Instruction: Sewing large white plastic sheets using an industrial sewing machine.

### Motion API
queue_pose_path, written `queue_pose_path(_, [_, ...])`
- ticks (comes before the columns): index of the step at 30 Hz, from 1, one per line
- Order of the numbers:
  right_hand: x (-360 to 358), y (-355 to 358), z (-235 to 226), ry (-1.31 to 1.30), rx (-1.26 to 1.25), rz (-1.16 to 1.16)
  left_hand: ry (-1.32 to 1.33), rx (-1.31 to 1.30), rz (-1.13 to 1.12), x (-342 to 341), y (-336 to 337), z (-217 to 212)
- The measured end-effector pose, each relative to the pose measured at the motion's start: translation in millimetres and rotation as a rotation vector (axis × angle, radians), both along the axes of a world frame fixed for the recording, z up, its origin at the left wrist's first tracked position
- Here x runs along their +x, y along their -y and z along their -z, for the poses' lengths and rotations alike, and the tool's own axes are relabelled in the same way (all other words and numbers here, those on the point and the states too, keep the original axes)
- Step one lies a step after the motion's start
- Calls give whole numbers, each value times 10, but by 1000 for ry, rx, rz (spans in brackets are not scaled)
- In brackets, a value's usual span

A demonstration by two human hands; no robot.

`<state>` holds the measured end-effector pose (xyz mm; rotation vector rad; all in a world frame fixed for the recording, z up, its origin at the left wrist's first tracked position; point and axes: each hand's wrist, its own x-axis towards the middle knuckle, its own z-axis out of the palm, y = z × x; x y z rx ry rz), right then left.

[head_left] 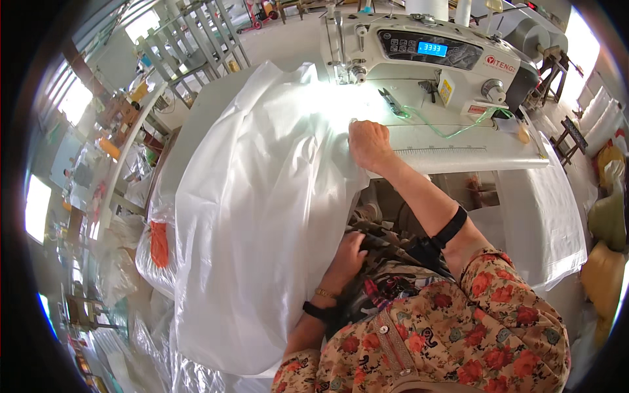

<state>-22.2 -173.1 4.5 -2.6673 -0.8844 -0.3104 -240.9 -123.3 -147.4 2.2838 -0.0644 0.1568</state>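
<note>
A large white plastic sheet (255,216), glossy and creased, drapes over the left part of the sewing table and hangs down toward my lap. Its far end lies in the bright glare under the head of a white sewing machine (386,42). My right hand (371,145) is closed in a fist on the sheet's right edge, just in front of the needle area. Lower down, my left hand (348,253) rests beside the sheet's edge, over my lap. Its fingers are curled, and what they hold, if anything, is hidden.
Thread snips (393,103) lie on the table right of the needle area, near a green cord (449,135). More white sheeting (542,219) hangs over the table's right end. A metal rack (196,49) stands at the far left, and clear plastic bags (121,262) pile up on the left.
</note>
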Motion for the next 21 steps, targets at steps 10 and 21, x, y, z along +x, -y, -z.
queue_pose_path(10, [-11,3,-1,38,80,-76,-44,291,-537,-862,-953,-166])
queue_pose_path(21, [93,-17,71,17,43,-90,450,162,-10,-132,78,-1607])
